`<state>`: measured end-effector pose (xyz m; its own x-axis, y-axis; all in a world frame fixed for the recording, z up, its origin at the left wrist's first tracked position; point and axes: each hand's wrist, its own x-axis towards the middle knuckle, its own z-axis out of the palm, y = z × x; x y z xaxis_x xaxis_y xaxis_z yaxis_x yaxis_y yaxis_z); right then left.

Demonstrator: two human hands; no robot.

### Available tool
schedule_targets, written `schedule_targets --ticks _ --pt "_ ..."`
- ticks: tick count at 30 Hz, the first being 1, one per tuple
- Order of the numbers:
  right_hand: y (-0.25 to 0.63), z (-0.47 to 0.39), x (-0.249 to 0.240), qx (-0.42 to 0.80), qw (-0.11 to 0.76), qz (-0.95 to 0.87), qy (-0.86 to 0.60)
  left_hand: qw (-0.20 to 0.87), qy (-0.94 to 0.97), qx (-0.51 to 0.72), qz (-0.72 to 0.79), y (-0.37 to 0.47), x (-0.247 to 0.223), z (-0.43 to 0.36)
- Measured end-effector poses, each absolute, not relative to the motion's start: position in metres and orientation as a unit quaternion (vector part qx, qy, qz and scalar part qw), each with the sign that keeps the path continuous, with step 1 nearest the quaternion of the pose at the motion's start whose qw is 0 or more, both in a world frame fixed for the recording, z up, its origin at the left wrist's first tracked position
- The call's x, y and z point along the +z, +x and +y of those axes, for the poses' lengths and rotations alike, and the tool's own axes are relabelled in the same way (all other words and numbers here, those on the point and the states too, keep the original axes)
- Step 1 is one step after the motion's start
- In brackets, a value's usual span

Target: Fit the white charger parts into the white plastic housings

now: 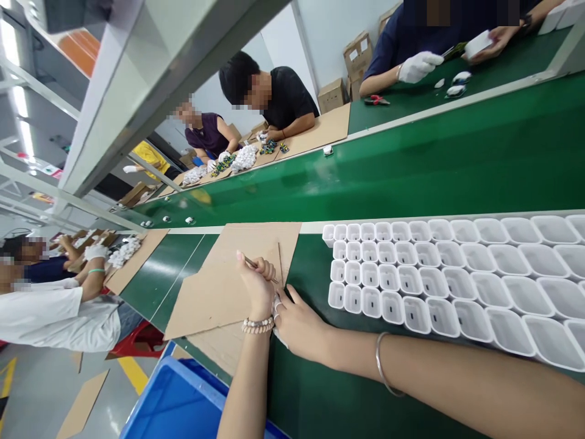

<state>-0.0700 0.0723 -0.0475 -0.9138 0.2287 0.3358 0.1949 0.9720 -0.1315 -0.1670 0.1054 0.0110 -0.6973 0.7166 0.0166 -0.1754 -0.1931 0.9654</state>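
My left hand [258, 283], with a beaded bracelet at the wrist, is closed with the thumb raised. A thin brownish rod-like piece [250, 263] shows at its grip; its kind is unclear. Close against it, my right hand [299, 326], below a silver bangle, bends its fingers over a white item [276, 303] that is mostly hidden. Both hands are over the edge of a flat cardboard sheet [214, 280]. A thin dark strip [280, 262] stands out on the cardboard just beyond my hands.
Rows of open white plastic boxes [418, 314] fill the green table at right. A blue bin [169, 390] stands at lower left. Beyond lies a green conveyor belt [411, 164] with small white parts. Several co-workers sit across it and at left. A slanted metal beam [150, 79] crosses above.
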Motion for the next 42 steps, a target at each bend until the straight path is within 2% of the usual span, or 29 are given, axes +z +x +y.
schedule_targets --ticks 12,42 --pt "-0.068 0.072 -0.040 0.024 0.154 -0.983 -0.095 0.288 0.252 0.772 0.509 -0.175 0.021 0.090" --pt "-0.067 0.072 -0.038 0.021 0.149 -0.983 -0.102 0.337 0.204 0.750 0.531 -0.181 0.019 0.101"
